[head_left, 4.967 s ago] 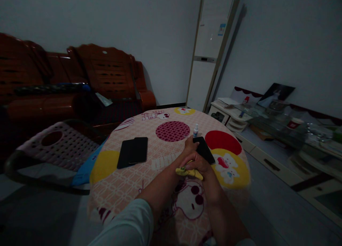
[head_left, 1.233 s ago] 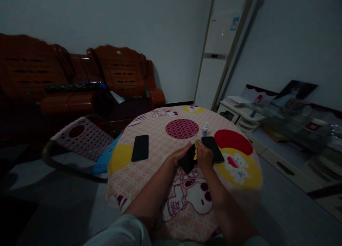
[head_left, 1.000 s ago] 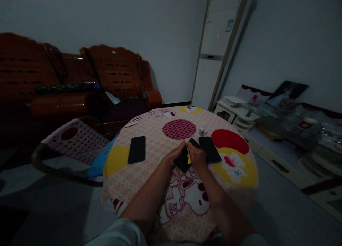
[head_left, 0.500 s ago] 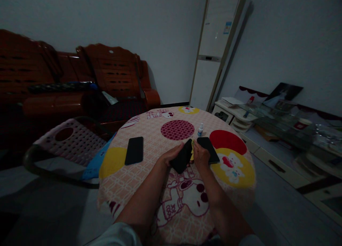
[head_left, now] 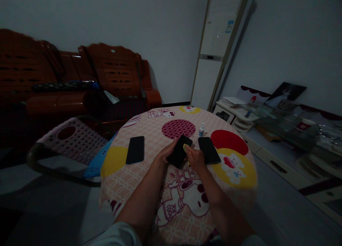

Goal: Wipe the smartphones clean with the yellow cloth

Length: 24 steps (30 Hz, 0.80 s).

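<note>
My left hand [head_left: 167,151] grips a dark smartphone [head_left: 178,154] by its left side, tilted above the table. Pinched in my right hand [head_left: 196,158] is a small yellow cloth [head_left: 185,147], pressed on the phone's dark face near its right edge. Another dark phone [head_left: 208,150] lies flat just right of my right hand. A third dark phone [head_left: 135,149] lies on the left part of the table. Behind the right phone stands a small white bottle [head_left: 201,129] with a blue label.
A patterned cloth [head_left: 149,132] covers the round table. A woven chair [head_left: 72,139] with a blue cushion stands at the left, wooden seats [head_left: 114,75] behind it. On the right runs a low cabinet [head_left: 269,160] with a glass top holding clutter.
My right hand has moved the yellow cloth left, from the phone's right edge onto its face. The held phone has turned to lie flatter. The other phones and the bottle stay put.
</note>
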Available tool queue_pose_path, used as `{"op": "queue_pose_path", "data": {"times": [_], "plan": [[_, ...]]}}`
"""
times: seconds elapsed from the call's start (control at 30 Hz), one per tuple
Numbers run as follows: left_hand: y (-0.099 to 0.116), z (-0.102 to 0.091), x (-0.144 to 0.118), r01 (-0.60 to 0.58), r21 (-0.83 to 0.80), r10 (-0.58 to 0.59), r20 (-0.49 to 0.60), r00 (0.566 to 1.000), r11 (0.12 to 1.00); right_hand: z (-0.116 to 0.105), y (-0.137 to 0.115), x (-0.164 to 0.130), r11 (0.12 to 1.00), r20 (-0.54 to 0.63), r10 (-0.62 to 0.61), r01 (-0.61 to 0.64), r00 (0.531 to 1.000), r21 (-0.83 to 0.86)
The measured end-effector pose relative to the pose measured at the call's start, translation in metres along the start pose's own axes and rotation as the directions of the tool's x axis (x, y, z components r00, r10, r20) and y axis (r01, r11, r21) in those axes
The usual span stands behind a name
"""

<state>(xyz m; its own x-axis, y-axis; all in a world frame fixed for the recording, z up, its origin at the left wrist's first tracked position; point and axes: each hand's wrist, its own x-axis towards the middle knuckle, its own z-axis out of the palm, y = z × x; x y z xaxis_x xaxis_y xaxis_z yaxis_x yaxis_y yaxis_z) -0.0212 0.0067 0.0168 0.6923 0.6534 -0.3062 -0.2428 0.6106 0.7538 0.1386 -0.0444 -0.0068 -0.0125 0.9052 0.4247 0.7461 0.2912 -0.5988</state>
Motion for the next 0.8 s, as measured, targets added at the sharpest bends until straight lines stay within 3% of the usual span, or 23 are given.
{"op": "queue_pose_path", "data": {"times": [0.1,0.3,0.43,0.63,0.8], "plan": [[0.0,-0.002,0.002,0.009,-0.004,-0.009,-0.006,1.0,1.0,0.001,0.001,0.0,0.999,0.011,-0.021,0.021,1.0,0.035],[0.001,-0.009,0.004,0.002,-0.048,-0.008,-0.11,0.994,0.999,0.001,-0.011,-0.003,0.962,0.143,-0.063,0.022,0.988,0.274],[0.002,-0.014,0.005,-0.041,-0.104,0.032,-0.08,0.996,0.994,-0.001,-0.016,-0.004,0.953,0.184,-0.094,0.035,0.978,0.303],[0.001,-0.012,0.005,-0.016,-0.053,0.013,-0.059,0.998,0.998,-0.003,-0.005,0.0,0.985,0.03,-0.027,0.021,0.999,0.173],[-0.001,-0.007,0.002,0.021,-0.044,-0.019,0.046,0.999,0.999,-0.006,0.006,0.003,0.998,-0.139,0.009,0.001,0.99,0.069]]}}
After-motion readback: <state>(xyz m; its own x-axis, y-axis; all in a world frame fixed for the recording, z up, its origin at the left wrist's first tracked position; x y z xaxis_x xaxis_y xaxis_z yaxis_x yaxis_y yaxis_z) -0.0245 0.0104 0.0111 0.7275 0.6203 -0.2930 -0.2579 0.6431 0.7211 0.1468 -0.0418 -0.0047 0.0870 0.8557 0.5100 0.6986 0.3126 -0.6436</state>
